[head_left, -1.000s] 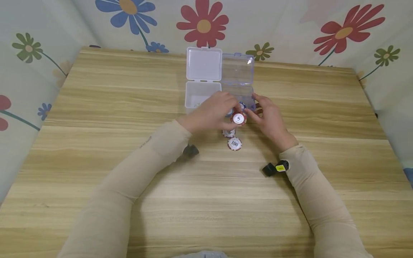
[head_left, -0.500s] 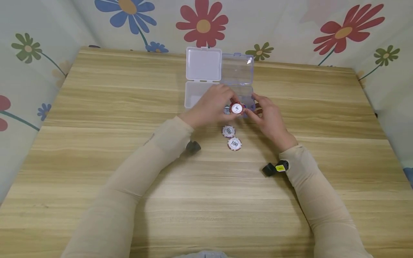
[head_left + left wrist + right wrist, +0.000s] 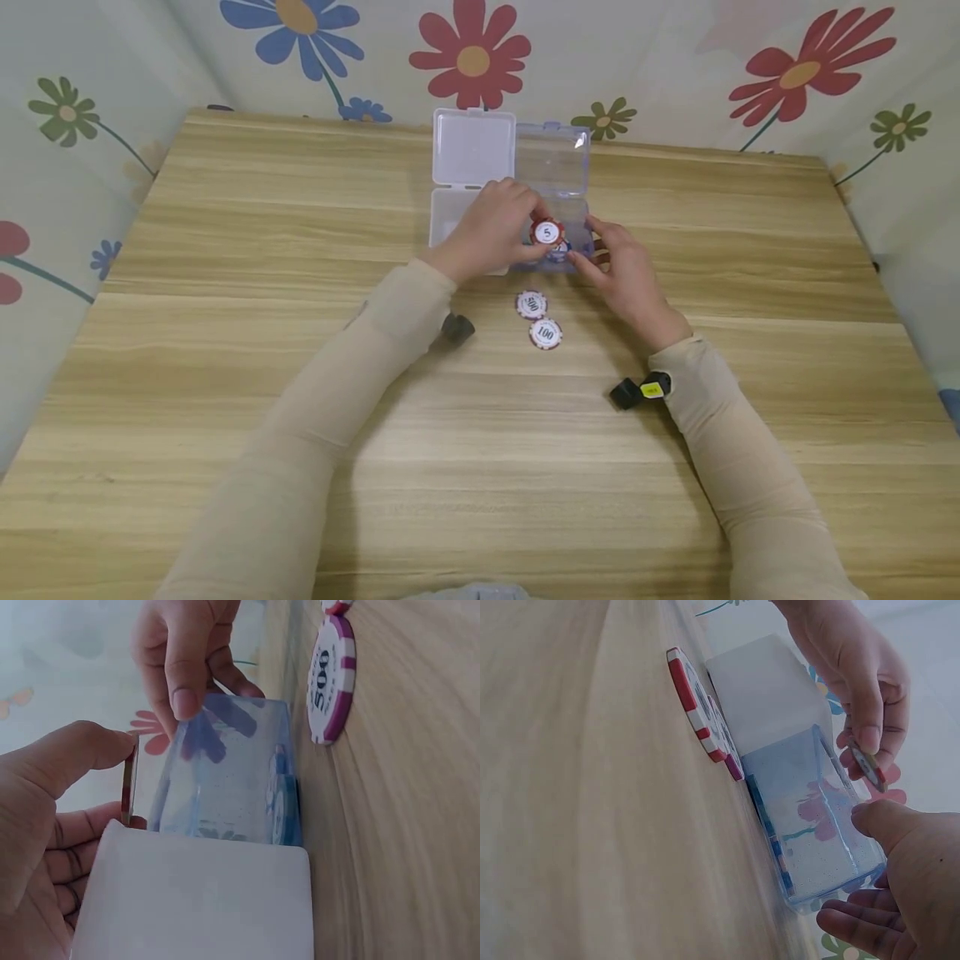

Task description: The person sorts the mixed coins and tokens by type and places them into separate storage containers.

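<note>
My left hand pinches a red poker chip marked 5 between thumb and fingers, over the clear bluish plastic box. In the left wrist view this chip is edge-on, above the box rim. My right hand holds the clear box at its right end, thumb at the near rim and fingers around the side. Several chips, one of them blue, lie on the box floor. On the table in front are a purple-edged 500 chip and a red-edged 100 chip.
A white plastic box stands against the left side of the clear one. Its white lid and the clear lid are swung back. Behind the wooden table hangs a flowered curtain.
My left hand has carried the 5 chip away from me, from the box's near side to over the clear box. The right hand has stayed in place.
</note>
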`<control>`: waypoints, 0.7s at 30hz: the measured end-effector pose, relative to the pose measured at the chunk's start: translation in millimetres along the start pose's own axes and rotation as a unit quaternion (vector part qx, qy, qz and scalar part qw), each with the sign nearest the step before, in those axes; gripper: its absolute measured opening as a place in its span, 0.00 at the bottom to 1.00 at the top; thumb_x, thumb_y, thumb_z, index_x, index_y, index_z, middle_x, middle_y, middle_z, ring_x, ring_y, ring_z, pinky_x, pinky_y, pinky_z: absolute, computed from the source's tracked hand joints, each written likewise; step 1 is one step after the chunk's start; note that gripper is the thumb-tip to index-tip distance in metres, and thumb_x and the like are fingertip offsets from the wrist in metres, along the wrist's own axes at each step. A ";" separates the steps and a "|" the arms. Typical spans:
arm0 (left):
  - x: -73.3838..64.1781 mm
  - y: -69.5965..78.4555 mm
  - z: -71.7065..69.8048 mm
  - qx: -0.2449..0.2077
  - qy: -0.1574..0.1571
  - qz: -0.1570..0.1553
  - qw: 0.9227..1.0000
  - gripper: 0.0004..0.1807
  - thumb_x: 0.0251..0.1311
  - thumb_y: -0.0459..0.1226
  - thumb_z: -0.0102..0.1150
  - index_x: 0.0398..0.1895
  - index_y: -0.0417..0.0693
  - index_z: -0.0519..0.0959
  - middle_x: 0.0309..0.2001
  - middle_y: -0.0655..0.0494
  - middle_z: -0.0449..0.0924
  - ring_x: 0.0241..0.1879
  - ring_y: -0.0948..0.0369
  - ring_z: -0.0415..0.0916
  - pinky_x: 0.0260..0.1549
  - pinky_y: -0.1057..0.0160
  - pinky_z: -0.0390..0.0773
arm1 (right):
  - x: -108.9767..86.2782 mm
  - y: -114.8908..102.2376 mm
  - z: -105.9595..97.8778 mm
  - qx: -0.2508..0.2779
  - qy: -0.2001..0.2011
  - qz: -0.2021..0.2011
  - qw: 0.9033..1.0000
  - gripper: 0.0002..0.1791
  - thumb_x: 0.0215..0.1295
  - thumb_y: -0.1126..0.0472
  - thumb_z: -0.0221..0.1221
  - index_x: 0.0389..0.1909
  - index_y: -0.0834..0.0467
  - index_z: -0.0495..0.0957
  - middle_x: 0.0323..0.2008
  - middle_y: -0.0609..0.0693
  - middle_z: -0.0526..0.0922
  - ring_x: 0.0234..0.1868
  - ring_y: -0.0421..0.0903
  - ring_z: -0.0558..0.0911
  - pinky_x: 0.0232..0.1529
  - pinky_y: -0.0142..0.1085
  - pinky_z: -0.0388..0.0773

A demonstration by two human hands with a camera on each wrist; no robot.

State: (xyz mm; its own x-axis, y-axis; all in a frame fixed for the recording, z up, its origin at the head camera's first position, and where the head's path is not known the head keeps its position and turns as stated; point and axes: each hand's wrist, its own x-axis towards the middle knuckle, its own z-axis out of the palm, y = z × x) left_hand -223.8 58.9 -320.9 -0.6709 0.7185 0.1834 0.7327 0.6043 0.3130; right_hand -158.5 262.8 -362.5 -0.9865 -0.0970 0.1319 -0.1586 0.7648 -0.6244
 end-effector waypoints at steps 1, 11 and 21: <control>1.1 -0.8 0.6 0.004 -0.001 -0.003 1.000 0.22 0.55 0.49 0.63 0.46 0.43 0.79 0.45 0.51 0.81 0.50 0.53 0.71 0.51 0.56 0.69 | 0.2 0.3 -0.1 0.000 0.000 0.001 1.000 0.34 0.67 0.57 0.58 0.69 0.67 0.60 0.62 0.66 0.70 0.50 0.60 0.80 0.52 0.48 0.81; 13.8 -4.5 10.1 0.040 -0.020 -0.037 0.998 0.22 0.56 0.51 0.62 0.46 0.45 0.78 0.45 0.53 0.80 0.48 0.54 0.71 0.51 0.57 0.67 | 0.5 1.6 0.9 -0.009 -0.001 -0.002 1.000 0.34 0.67 0.56 0.58 0.69 0.67 0.60 0.62 0.67 0.70 0.50 0.60 0.80 0.52 0.48 0.81; 19.7 -1.8 8.1 0.044 -0.052 -0.069 0.995 0.22 0.56 0.52 0.63 0.46 0.46 0.77 0.45 0.53 0.79 0.49 0.55 0.70 0.54 0.57 0.64 | 0.2 0.7 0.7 -0.001 -0.001 0.001 1.000 0.34 0.67 0.57 0.58 0.68 0.67 0.61 0.62 0.67 0.70 0.50 0.60 0.80 0.52 0.49 0.80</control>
State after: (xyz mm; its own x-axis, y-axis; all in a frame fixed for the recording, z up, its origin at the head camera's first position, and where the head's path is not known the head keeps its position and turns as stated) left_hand -237.4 74.7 -325.4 -0.7535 0.6559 0.0452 0.6450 0.7241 0.2443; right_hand -158.8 262.8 -363.4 -0.9868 -0.0976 0.1293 -0.1574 0.7667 -0.6224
